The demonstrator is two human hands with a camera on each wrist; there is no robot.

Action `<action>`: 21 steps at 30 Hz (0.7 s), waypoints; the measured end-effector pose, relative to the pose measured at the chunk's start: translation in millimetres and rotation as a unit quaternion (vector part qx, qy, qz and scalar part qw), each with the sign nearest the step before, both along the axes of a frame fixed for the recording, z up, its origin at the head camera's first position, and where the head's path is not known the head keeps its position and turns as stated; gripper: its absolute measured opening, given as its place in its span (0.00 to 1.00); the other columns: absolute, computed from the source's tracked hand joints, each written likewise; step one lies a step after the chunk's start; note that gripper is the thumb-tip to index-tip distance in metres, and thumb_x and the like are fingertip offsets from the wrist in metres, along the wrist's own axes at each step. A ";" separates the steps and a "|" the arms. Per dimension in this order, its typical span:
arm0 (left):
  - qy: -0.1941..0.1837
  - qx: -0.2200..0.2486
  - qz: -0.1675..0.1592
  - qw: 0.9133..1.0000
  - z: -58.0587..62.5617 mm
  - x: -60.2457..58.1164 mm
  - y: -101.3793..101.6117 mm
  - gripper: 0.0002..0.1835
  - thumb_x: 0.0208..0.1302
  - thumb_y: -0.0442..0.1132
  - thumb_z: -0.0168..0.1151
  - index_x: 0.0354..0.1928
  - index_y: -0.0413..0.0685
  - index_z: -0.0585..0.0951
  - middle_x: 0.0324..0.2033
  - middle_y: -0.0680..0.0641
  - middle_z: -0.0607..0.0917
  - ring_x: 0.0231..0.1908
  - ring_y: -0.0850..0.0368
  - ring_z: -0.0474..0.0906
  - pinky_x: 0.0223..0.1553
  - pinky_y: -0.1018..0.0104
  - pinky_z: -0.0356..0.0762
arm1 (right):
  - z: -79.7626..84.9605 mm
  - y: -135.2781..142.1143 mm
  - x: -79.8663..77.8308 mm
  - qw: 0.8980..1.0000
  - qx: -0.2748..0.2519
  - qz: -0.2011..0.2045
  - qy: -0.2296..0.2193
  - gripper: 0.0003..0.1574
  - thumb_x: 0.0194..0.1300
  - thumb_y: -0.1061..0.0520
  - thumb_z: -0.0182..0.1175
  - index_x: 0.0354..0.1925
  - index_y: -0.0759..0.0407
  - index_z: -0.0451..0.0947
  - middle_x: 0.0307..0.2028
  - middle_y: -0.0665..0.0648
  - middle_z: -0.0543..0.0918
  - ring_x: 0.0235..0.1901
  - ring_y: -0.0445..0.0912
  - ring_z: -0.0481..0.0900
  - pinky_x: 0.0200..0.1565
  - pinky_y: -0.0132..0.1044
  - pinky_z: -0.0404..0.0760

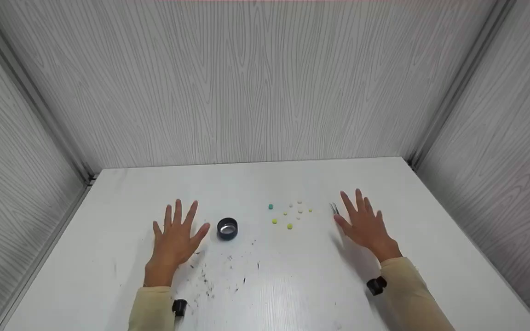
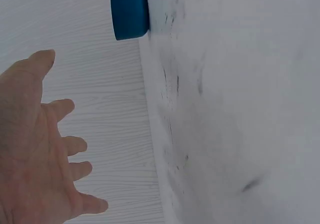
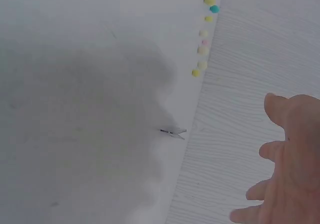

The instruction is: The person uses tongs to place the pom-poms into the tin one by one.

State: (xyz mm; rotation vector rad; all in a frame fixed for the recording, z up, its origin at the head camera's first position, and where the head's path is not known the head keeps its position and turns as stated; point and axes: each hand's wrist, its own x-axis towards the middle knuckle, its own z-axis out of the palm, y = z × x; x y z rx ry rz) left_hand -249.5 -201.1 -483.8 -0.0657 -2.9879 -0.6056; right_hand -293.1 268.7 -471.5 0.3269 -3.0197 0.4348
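Pale grey wood-grain panels round three sides of a white, dark-flecked tabletop, grey strips at the corners.

Near your left hand, a small round blue cup stands upright, its mouth up and its inside silvery; slim metal tweezers lie near your right hand, the 2 tips spread and pointing away from you; between cup and tweezers, 9 small pellets lie scattered: 4 yellow, 1 teal, 3 whitish, 1 pinkish.
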 end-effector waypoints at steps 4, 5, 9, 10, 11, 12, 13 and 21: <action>-0.035 0.068 -0.031 0.997 1.5 -0.8 1.4 0.44 0.75 0.63 0.53 0.83 0.54 0.49 0.82 0.33 0.44 0.81 0.29 0.39 0.73 0.22 0.46 | -1.7 3.2 -5.4 0.996 -0.088 0.024 0.004 0.43 0.80 0.46 0.53 0.82 0.58 0.50 0.70 0.73 0.73 0.63 0.69 0.78 0.56 0.67 0.78; -0.042 0.086 -0.039 0.995 2.4 -1.0 2.8 0.44 0.75 0.61 0.55 0.83 0.54 0.50 0.82 0.33 0.46 0.81 0.28 0.41 0.73 0.23 0.49 | -2.3 4.1 -7.7 0.994 -0.107 0.025 0.005 0.42 0.79 0.48 0.54 0.81 0.58 0.52 0.65 0.72 0.78 0.59 0.67 0.82 0.54 0.64 0.81; -0.055 0.157 -0.065 0.984 3.6 -5.1 10.2 0.42 0.73 0.53 0.62 0.82 0.52 0.55 0.81 0.35 0.53 0.80 0.31 0.48 0.76 0.31 0.54 | -4.7 6.9 -15.3 0.990 -0.142 0.016 0.012 0.36 0.78 0.52 0.56 0.78 0.59 0.60 0.54 0.69 0.87 0.48 0.62 0.87 0.46 0.59 0.84; -0.051 0.167 -0.069 0.982 3.3 -6.3 12.2 0.42 0.73 0.52 0.63 0.81 0.51 0.57 0.80 0.35 0.56 0.80 0.32 0.50 0.76 0.33 0.54 | -5.5 7.5 -16.2 0.989 -0.145 0.012 0.011 0.36 0.78 0.52 0.56 0.77 0.59 0.61 0.53 0.69 0.87 0.48 0.62 0.87 0.46 0.59 0.84; -0.047 0.175 -0.072 0.981 2.8 -7.4 14.0 0.42 0.72 0.51 0.65 0.81 0.51 0.59 0.80 0.36 0.58 0.80 0.33 0.52 0.77 0.34 0.55 | -6.2 8.0 -16.8 0.989 -0.146 0.010 0.009 0.35 0.78 0.52 0.55 0.77 0.59 0.61 0.54 0.70 0.87 0.48 0.63 0.87 0.47 0.60 0.83; -0.043 0.183 -0.074 0.979 2.1 -8.6 15.6 0.41 0.71 0.50 0.66 0.80 0.50 0.61 0.79 0.36 0.61 0.79 0.34 0.55 0.77 0.35 0.57 | -7.0 8.6 -17.1 0.989 -0.148 0.006 0.005 0.35 0.78 0.52 0.55 0.77 0.59 0.61 0.54 0.70 0.86 0.49 0.63 0.87 0.48 0.60 0.83; -0.040 0.188 -0.076 0.978 1.4 -9.3 17.1 0.41 0.70 0.48 0.67 0.79 0.49 0.62 0.78 0.37 0.63 0.78 0.34 0.57 0.76 0.36 0.59 | -7.8 8.9 -17.3 0.989 -0.150 0.003 0.001 0.35 0.78 0.52 0.55 0.77 0.59 0.62 0.54 0.70 0.86 0.50 0.63 0.86 0.49 0.61 0.83; -0.027 0.216 -0.072 0.973 -8.9 -13.9 25.7 0.36 0.65 0.40 0.72 0.73 0.42 0.71 0.69 0.35 0.74 0.69 0.35 0.72 0.68 0.38 0.73 | -10.6 6.8 -22.1 0.985 -0.174 0.001 -0.015 0.33 0.78 0.53 0.56 0.75 0.60 0.65 0.49 0.69 0.88 0.46 0.60 0.86 0.47 0.56 0.84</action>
